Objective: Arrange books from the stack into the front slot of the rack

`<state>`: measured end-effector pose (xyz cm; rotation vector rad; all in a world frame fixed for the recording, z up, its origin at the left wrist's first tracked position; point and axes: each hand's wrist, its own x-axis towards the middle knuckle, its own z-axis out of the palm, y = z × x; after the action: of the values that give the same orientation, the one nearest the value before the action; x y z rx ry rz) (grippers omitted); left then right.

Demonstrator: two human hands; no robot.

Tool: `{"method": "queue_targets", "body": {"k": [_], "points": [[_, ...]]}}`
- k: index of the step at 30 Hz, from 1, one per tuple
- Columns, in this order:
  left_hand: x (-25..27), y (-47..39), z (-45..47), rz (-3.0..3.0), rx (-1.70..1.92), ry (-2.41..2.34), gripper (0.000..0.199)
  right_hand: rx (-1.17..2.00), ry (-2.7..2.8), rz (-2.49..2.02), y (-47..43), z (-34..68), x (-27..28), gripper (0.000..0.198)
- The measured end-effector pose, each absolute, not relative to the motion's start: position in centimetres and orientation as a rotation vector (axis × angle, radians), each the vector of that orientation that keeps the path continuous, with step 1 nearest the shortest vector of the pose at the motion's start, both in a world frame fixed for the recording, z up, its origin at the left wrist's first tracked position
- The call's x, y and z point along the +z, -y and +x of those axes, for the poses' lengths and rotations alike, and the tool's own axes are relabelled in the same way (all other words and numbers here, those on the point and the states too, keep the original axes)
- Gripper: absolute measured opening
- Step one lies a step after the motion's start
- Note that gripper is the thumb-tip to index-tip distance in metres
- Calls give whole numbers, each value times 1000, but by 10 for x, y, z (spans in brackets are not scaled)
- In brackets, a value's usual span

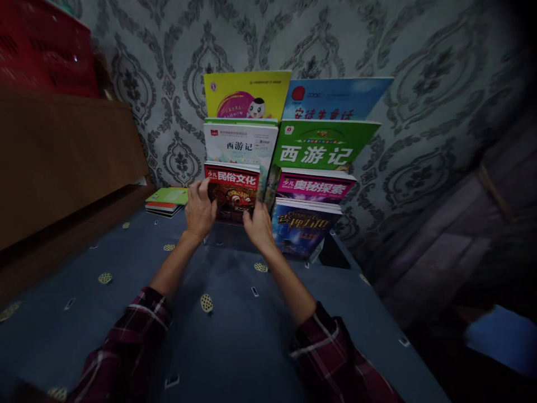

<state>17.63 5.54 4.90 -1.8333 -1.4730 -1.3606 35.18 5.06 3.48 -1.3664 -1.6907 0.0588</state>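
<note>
By the left hand (200, 210) and the right hand (259, 226), a rectangular red-and-brown paper-covered book (233, 196) is gripped at opposite edges, apparently so it is kept upright before a white paper-covered book (241, 139), whose title (239, 146) is left visible.

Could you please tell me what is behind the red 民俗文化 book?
Behind the red book stand a white 西游记 book, a green-edged book and a yellow book; their lower fronts are mostly covered and cannot be made out.
</note>
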Motion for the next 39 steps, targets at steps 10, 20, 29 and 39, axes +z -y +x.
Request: {"method": "queue_targets", "body": {"k": [10, 20, 29, 39], "points": [[49, -47, 190, -1854, -1153, 1518, 60, -42, 1598, -1279, -32, 343, 44, 60], [44, -53, 187, -1852, -1196, 1410, 57, -163, 1730, -958, -21, 339, 46, 49], [38, -66, 172, -1845, -1542, 1145, 44, -102, 1754, -996, -30, 336, 32, 45], [34, -70, 159, -1857, -1755, 1106, 39, -67, 1807, -978, -18, 339, 23, 45]]}}
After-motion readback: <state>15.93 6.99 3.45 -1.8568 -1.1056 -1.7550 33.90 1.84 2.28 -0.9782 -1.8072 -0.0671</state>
